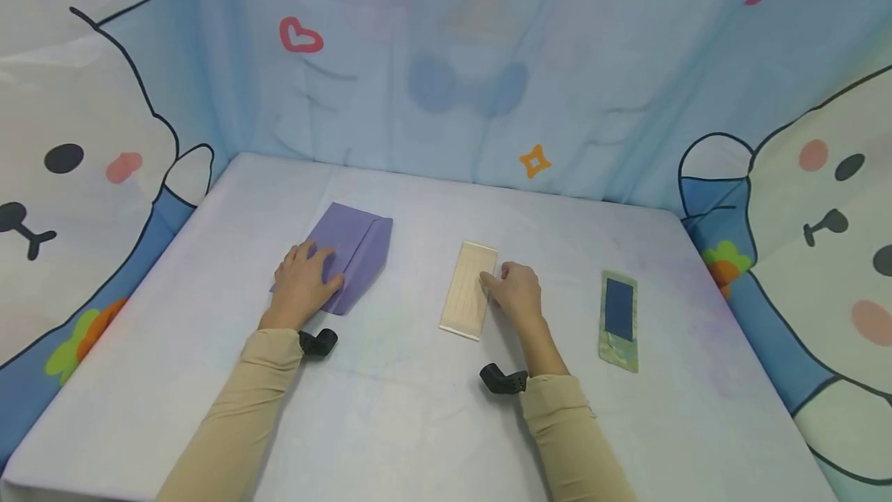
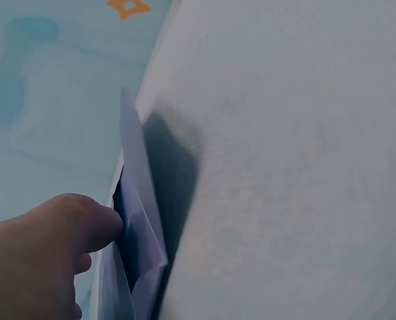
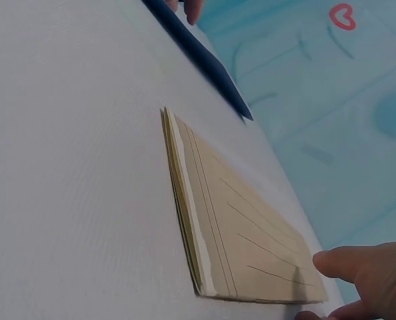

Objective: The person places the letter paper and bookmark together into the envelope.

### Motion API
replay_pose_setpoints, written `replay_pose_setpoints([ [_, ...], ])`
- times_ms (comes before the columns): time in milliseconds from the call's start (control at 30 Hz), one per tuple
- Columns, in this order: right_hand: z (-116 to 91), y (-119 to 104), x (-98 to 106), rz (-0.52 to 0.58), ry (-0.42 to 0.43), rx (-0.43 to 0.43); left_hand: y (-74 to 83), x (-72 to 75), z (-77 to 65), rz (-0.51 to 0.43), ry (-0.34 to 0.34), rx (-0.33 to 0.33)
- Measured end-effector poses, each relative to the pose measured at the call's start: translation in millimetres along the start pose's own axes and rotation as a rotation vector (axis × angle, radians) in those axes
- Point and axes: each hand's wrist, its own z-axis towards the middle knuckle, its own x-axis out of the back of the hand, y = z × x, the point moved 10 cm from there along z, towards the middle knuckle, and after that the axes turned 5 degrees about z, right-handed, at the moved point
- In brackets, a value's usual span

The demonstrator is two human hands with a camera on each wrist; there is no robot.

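A purple envelope (image 1: 344, 235) lies on the table at the left, its flap partly raised in the left wrist view. My left hand (image 1: 300, 285) rests on it with fingers spread, and the thumb (image 2: 105, 223) touches the opening beside the flap. Right of the envelope lies a narrow beige folded paper (image 1: 468, 289); the right wrist view shows printed lines on top and several layers along its edge. At the paper's right edge is my right hand (image 1: 519, 297), thumb tip (image 3: 325, 263) right at the edge and fingers low beside the corner, a gap between them.
To the right lies a flat green card (image 1: 618, 355) with a dark blue rectangle on it. A white cloth (image 1: 390, 424) covers the table. Blue printed curtains (image 1: 376, 99) hang behind and at both sides. A black camera (image 1: 318, 342) sits on the left wrist.
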Motion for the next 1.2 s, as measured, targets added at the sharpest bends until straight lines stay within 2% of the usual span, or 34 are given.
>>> replay_pose_setpoints([
  [167,2,-2,1,-0.009,0.008,-0.013,0.6,-1.2,1.1,0.009,-0.005,0.000],
  [500,7,-3,-5,0.017,-0.064,-0.122,2.5,0.7,-4.0,0.009,0.006,0.022],
  [633,4,-4,-6,0.023,-0.062,-0.159,3.2,-1.5,-5.2,0.007,-0.006,0.024],
  [967,-4,-20,-13,-0.012,-0.086,-0.171,1.2,2.0,-5.8,0.020,0.019,0.016],
  [1200,-4,-26,-20,-0.052,-0.090,-0.136,0.2,0.7,-6.2,0.022,0.024,0.014],
])
